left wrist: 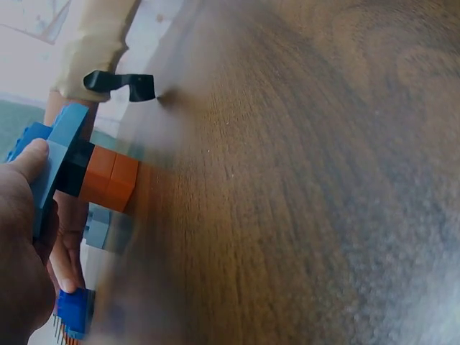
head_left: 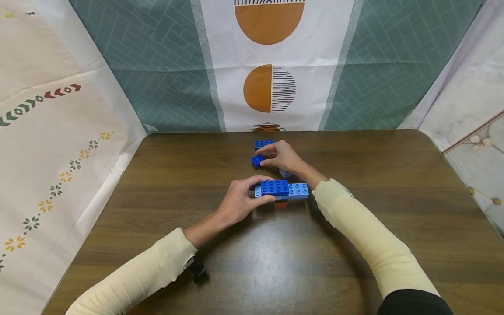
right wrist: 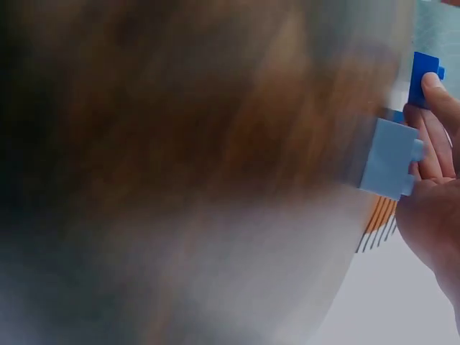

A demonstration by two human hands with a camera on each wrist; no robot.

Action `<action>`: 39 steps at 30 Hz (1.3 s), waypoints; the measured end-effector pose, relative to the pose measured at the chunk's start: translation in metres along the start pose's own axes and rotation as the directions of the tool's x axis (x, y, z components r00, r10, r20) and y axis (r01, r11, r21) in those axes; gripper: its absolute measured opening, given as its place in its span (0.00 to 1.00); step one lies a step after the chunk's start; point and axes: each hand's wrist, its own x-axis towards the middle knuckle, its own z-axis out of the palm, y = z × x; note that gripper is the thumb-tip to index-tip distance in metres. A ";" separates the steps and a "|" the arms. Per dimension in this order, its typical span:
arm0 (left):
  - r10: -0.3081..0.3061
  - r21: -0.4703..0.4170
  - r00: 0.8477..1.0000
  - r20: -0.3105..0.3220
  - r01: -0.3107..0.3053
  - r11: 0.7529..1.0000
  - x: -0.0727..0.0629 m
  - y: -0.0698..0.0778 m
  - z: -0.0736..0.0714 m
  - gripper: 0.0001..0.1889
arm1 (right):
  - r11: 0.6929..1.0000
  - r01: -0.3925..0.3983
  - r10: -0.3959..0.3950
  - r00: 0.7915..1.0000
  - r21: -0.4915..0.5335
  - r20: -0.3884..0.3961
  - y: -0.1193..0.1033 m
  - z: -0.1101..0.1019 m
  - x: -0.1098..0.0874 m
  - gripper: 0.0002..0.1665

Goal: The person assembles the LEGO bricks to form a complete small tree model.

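Observation:
My left hand (head_left: 240,200) grips the left end of a toy brick build, thumb in front and fingers behind. Its top is a dark blue brick (head_left: 274,187) over light blue bricks (head_left: 301,190). Beneath them come a black brick (left wrist: 75,169) and a stem of orange bricks (left wrist: 108,178), which stands close over the table. Farther back, my right hand (head_left: 286,158) pinches a small blue brick (head_left: 257,162) between thumb and fingers. A light blue brick (right wrist: 389,158) sits under that hand's palm side, partly hidden by it in the head view.
Just beyond my right fingers lies a larger dark blue brick (head_left: 264,143). The brown wooden table (head_left: 177,162) ends at a patterned cloth (head_left: 173,65) behind, with light cloths at both sides. A black mount (head_left: 198,272) hangs below my left wrist.

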 end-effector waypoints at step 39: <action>-0.023 -0.016 1.000 0.015 0.024 1.000 0.001 0.002 0.000 0.21 | 0.998 0.018 -0.018 1.000 0.055 0.006 -0.038 -0.062 -0.134 0.22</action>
